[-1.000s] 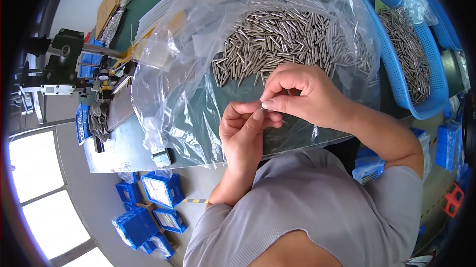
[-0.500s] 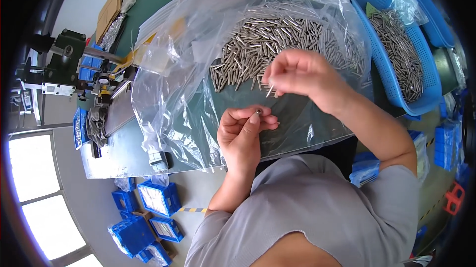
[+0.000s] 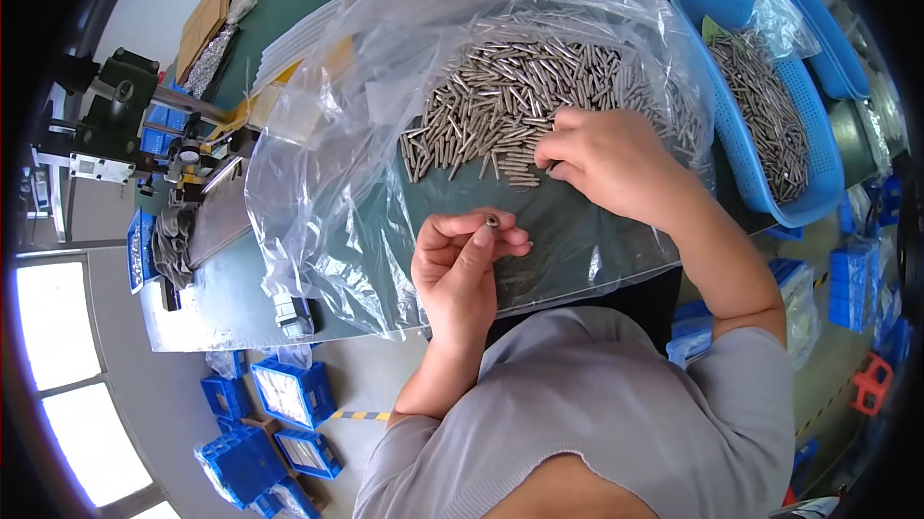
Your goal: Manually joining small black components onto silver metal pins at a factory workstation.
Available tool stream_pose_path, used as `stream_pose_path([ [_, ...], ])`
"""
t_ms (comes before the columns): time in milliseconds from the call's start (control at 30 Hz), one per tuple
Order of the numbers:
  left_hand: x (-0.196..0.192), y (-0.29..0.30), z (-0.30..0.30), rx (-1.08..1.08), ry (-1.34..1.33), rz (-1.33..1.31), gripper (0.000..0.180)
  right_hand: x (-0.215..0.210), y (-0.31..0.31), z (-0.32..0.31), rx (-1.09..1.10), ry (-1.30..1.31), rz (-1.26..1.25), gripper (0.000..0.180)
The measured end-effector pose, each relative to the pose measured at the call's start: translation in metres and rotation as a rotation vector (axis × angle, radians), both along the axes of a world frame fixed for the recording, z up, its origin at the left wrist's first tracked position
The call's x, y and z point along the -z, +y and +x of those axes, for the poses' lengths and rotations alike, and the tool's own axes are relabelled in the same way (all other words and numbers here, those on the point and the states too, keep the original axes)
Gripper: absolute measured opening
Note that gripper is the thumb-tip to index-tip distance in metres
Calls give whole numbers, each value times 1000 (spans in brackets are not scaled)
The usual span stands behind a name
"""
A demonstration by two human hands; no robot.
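Hands apart: left hand [image 3: 457, 273] pinches a small ring [image 3: 492, 221]; right hand [image 3: 616, 163], grip hidden, nears lined-up pins [image 3: 523, 172]; many remain heaped.

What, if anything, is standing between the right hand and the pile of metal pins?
Nothing visible. The right hand is at the near edge of the pile of metal pins; whether its fingers touch any is hidden. Clear plastic seems to cover the pile's right part, but none shows in front of the fingers.
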State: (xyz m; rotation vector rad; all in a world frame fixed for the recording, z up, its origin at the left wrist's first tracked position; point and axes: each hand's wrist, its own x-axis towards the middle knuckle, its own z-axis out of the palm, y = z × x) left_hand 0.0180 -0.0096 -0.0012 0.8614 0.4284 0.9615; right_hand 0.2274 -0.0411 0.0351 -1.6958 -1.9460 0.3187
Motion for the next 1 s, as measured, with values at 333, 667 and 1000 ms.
stream_pose_path([
  [333,-3,-1,-1,-18,26,-17,6,-9,6,-11,-51,453,-36,5],
  [667,-3,-1,0,-26,26,-37,8,-4,7,-23,-236,1013,-296,6],
  [1000,0,-1,-1,-33,15,-19,9,1,9,-31,-233,628,-120,3],
])
